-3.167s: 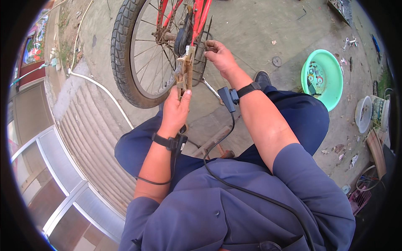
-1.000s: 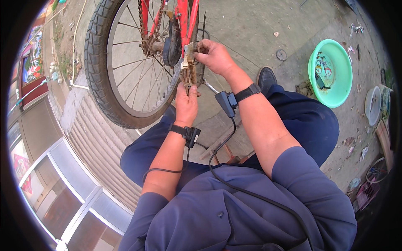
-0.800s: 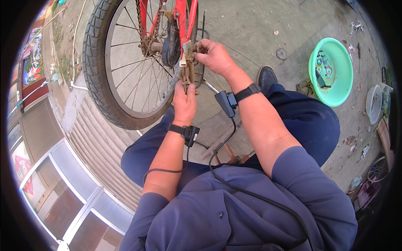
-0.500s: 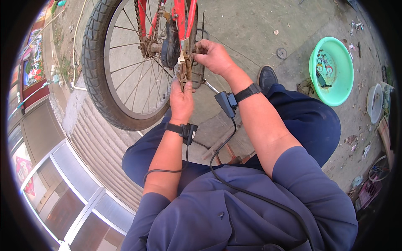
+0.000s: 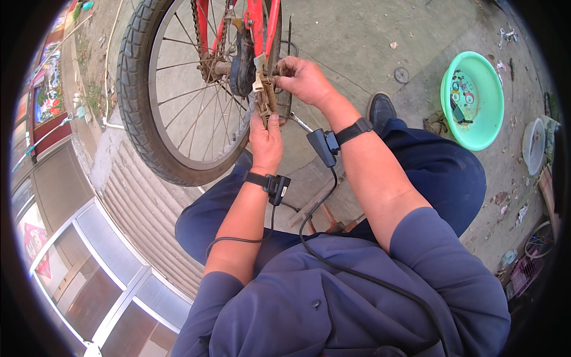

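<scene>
A red bicycle's rear end (image 5: 256, 27) stands in front of me, with its knobby tyre (image 5: 132, 89) on the left. My left hand (image 5: 266, 141) grips the lower end of a rusty kickstand bracket with a coil spring (image 5: 269, 98), thumb and fingers on either side. The bracket hangs by the axle, beside a black guard (image 5: 241, 65). At the bracket's upper right, my right hand (image 5: 304, 82) is closed in a pinch; its fingertips hide what they hold. A spanner (image 5: 301, 122) shows partly behind my right wrist.
A green basin (image 5: 473, 134) with small parts and a dark tool stands to the right, a whitish tub (image 5: 533, 149) beyond it. Spanners (image 5: 507, 37) lie on the ground at the far right. A ridged metal shutter (image 5: 140, 220) is at lower left.
My left hand has shifted slightly right, and the lower end of the bracket has swung right with it. My right hand stays pinched at nearly the same spot.
</scene>
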`<act>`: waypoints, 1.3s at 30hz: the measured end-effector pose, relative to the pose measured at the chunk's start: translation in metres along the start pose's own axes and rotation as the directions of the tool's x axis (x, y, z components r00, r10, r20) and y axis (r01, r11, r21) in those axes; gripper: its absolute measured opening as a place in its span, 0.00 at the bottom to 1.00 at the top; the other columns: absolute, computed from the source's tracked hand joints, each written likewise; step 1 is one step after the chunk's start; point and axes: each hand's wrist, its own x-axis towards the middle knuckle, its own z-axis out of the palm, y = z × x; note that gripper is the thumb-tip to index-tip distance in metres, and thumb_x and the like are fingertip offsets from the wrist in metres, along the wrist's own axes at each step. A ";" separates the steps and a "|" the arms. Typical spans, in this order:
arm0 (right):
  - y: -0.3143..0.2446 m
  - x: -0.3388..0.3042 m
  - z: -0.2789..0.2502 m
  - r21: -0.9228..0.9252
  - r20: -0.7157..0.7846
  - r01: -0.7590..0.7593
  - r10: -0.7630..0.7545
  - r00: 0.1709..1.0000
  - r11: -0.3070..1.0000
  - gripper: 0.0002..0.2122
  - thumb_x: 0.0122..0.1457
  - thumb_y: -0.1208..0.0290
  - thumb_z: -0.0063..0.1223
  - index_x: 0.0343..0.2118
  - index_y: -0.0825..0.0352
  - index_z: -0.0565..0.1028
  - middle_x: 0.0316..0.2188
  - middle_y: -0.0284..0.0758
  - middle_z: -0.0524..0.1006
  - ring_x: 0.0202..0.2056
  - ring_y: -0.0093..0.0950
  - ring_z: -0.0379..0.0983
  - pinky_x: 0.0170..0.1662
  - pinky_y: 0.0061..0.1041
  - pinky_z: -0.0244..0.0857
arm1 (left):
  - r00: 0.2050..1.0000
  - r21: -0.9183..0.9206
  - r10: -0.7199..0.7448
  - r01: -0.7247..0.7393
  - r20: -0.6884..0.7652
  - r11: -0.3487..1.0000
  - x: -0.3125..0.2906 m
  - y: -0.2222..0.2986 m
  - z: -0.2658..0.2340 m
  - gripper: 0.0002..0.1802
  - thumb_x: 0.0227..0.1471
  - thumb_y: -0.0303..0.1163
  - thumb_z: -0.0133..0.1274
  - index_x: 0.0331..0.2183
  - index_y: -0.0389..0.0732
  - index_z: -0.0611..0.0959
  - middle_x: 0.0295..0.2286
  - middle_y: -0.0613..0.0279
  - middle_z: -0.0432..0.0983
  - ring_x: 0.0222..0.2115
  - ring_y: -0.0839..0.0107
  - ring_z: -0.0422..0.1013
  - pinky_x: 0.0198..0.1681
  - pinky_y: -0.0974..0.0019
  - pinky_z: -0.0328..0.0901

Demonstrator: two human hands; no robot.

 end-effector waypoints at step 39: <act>-0.002 -0.007 0.006 -0.062 -0.061 0.135 -0.139 0.988 0.989 0.09 0.59 0.66 0.63 0.39 0.64 0.80 0.27 0.38 0.79 0.30 0.31 0.74 0.38 0.31 0.70 | 0.997 0.035 0.008 -0.006 -0.076 0.999 0.003 -0.005 -0.004 0.12 0.67 0.36 0.52 0.43 0.36 0.76 0.30 0.58 0.78 0.31 0.65 0.75 0.39 0.61 0.69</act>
